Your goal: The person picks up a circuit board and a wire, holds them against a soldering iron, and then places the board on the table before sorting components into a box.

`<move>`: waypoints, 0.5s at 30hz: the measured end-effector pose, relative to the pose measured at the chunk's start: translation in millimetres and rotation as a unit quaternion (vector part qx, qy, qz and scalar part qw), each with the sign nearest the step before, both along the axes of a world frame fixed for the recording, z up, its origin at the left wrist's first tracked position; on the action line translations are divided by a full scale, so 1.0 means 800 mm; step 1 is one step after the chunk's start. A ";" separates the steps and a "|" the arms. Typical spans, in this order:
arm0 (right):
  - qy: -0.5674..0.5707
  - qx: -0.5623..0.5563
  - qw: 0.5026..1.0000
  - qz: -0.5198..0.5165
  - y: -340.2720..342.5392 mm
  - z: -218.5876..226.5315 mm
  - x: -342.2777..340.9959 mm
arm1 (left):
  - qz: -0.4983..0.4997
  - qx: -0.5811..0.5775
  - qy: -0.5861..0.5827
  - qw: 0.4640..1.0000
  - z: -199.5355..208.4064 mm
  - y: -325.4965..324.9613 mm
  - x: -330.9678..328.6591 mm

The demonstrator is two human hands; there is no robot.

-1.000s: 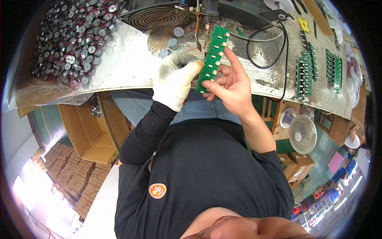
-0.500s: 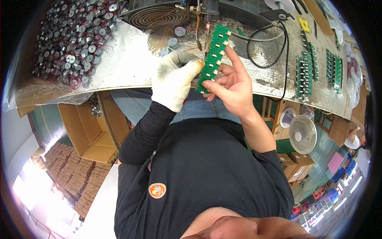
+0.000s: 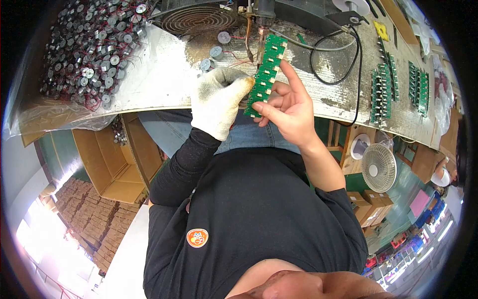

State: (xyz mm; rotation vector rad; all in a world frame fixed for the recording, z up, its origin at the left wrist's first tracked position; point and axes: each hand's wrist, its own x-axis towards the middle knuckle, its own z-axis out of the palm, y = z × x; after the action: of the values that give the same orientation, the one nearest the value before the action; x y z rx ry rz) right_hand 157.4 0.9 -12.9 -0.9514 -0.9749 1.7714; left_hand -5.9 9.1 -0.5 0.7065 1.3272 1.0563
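A long green circuit board (image 3: 266,74) with a row of small white connectors is held at a slant in front of me. My right hand (image 3: 291,107), bare, grips its lower end between thumb and fingers, the index finger stretched up along the right edge. My left hand (image 3: 219,97), in a white glove with stained fingertips, is closed with its thumb at the board's left edge. What the gloved fingers pinch is hidden. Just above, a soldering iron (image 3: 262,37) points down behind the board, beside a thin copper-coloured tube (image 3: 249,40).
Small round motors (image 3: 216,53) with red wires lie beyond the glove; a large heap (image 3: 99,55) of them covers the bench's left. A fan grille (image 3: 199,21) stands behind. A black cable (image 3: 359,74) loops at right, near more circuit boards (image 3: 381,94). Below are a cardboard box (image 3: 112,164) and white fan (image 3: 379,168).
The board has shifted slightly left and its upper end has dropped a little. The gloved left hand has moved slightly right. Both hands keep their closed hold.
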 end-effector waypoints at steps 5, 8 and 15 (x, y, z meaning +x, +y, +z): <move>-0.005 0.001 1.000 -0.007 -0.001 0.000 0.003 | 0.003 0.008 0.009 1.000 0.000 -0.002 -0.001; -0.028 -0.005 0.999 -0.016 0.003 0.005 0.007 | -0.005 0.043 0.123 0.991 -0.009 -0.006 -0.015; -0.278 0.073 0.958 -0.018 0.018 0.013 0.026 | 0.044 0.147 0.234 0.960 -0.009 -0.002 -0.027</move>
State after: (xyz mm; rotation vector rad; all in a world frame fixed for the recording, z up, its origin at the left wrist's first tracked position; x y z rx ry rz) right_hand 177.9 15.5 -2.2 -1.3959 -1.4041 1.3957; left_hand -27.7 7.5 -7.9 1.1831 1.6307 1.2187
